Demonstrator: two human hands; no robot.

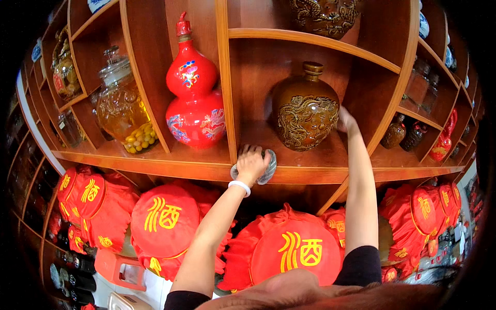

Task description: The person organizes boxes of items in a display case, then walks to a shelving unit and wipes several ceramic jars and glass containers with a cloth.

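My left hand (252, 161) presses a crumpled grey cloth (267, 166) against the front edge of a wooden shelf (310, 175), near the foot of an upright divider; a pale bangle is on that wrist. My right hand (345, 121) is at the right side of a brown glazed ceramic bottle (306, 116) with a raised dragon relief, its fingers partly hidden behind the bottle. The bottle stands upright in the middle compartment. A red gourd-shaped bottle (195, 104) with coloured dragons stands in the compartment to the left.
A glass jar (124, 104) of amber liquid and yellow fruit stands farther left. Another brown relief vessel (327, 15) sits above. Large jars with red cloth covers (296, 252) stand below the shelf, close to my arms. Small dark bottles (394, 131) are at the right.
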